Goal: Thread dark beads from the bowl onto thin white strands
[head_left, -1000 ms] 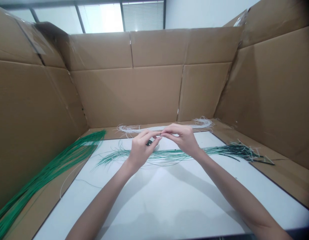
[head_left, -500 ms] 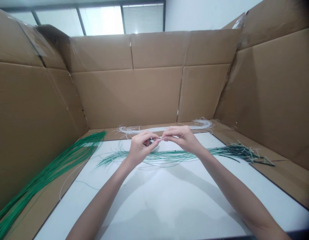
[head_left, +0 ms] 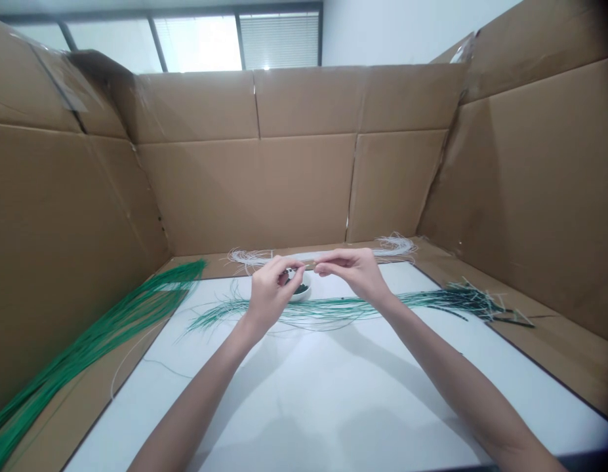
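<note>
Both bare hands work close together over a white board [head_left: 288, 400], with the left hand [head_left: 271, 295] and the right hand [head_left: 357, 274] raised just above it. Each grip is a narrow pinch of thumb and forefinger, and the two meet at the fingertips on a short pale strand [head_left: 308, 264], held in the air between them. It is too small to tell exactly what it is or whether it has a join. Just behind the left hand sits a small white bowl [head_left: 300, 292] holding something dark green. Long green wires [head_left: 338, 306] lie across the board beneath the wrists and end in a tangle of cut ends [head_left: 473, 298] towards the right. A loose hank of white wires [head_left: 328, 254] lies along the far edge, and a large bundle of green wires [head_left: 101, 334] runs down the left, against a cardboard wall [head_left: 249, 190]. The work in hand appears to be fine fingertip handling of this one strand. A hold this small calls for steady, closely matched pressure from both pinches so the strand does not slip.
</note>
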Available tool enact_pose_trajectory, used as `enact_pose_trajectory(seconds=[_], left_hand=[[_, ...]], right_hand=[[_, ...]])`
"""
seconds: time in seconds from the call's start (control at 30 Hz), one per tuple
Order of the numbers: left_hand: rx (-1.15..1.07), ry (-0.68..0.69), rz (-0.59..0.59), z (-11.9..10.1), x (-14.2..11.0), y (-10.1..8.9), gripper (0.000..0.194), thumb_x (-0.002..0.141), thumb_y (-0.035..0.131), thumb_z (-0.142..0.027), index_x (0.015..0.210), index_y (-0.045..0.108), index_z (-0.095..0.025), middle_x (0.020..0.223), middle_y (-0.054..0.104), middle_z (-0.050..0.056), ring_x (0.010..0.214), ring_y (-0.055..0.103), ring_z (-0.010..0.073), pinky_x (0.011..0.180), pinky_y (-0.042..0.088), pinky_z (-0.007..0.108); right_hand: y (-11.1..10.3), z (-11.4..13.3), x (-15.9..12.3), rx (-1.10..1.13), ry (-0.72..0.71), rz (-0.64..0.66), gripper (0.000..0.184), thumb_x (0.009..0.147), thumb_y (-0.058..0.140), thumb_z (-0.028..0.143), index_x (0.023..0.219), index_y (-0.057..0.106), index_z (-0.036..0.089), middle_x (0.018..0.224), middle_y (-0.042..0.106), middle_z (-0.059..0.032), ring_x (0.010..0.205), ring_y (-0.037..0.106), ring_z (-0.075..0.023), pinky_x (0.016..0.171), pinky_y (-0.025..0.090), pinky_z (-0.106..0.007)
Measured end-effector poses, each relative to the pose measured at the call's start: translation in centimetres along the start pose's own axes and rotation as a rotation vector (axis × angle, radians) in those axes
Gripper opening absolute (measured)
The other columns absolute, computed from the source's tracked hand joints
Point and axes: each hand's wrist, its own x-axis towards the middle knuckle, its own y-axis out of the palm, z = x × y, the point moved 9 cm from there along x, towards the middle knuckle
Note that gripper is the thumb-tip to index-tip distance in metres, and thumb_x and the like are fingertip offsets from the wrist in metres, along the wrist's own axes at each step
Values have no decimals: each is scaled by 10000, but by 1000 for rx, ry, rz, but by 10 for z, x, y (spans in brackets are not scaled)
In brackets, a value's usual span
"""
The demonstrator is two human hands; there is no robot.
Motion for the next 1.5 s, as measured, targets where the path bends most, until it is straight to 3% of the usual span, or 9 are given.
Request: enact_pose_trajectory(seconds=[0.23,0.43,0.93,1.3,1.5], left_hand=[[-25,-83,-23,4,1,-3,87,829,509,-226,809,570,-166,688,538,-9,537,394,74,525,348,202],[-32,-52,-6,-2,-1,-2,80,835,500,-214,824,567,-171,712,538,-5,546,387,77,532,345,208],[-36,-19,-36,-7,-1,-5,63,828,513,-193,805,565,-167,706,533,-15,543,376,66,526,337,195],[-14,-12,-42,-5,-1,-4,66,833,510,-199,821,566,-165,717,540,-12,551,388,66,534,343,199],[-11,-17,-51,-6,0,-5,66,831,513,-200,810,564,-163,719,544,-13,549,386,65,527,341,197]], right_hand=[[2,0,2,211,5,1,140,644,713,215,784,715,203,805,715,-34,773,669,-173,769,548,-340],[9,-2,2,329,-5,56,180,663,706,211,843,705,213,870,712,-38,834,664,-187,810,542,-387],[9,-2,1,334,-24,63,94,670,698,183,748,727,228,950,675,-41,818,650,-167,775,558,-350],[12,-19,3,460,132,33,105,617,741,225,715,723,193,796,690,-30,771,670,-178,813,545,-362],[10,-17,3,418,83,32,144,669,705,233,809,708,197,770,707,-32,744,685,-187,741,570,-344]])
